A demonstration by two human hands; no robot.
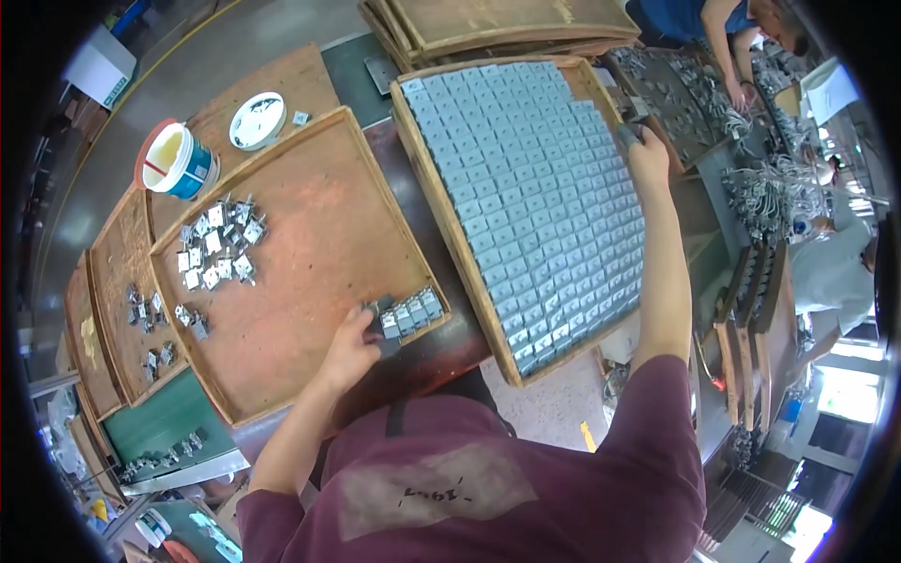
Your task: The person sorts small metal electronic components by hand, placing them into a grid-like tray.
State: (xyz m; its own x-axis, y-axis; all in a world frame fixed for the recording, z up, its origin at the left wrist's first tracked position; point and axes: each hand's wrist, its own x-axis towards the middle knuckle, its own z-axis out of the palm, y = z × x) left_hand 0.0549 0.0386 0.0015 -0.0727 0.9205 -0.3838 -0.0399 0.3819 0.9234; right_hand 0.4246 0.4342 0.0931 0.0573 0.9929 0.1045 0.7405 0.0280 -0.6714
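My left hand [351,353] is closed on a small grey metal block [386,345], in the near right corner of a shallow wooden tray [300,216]. Touching that block is a short row of similar metal blocks [418,311] standing against the tray's edge. To the right, a second wooden tray [434,202] is packed with tight rows of flat grey metal blocks [535,188]. At its right rim my right hand [649,158] is closed round a dark piece that its fingers partly hide; its kind I cannot make out.
Loose metal parts [218,244] lie heaped in the left tray. Beyond it stand a paint bucket [194,167] and a round white lid [257,120]. Stacked wooden trays [507,23] are at the back. A co-worker's hand [740,97] works among parts at far right.
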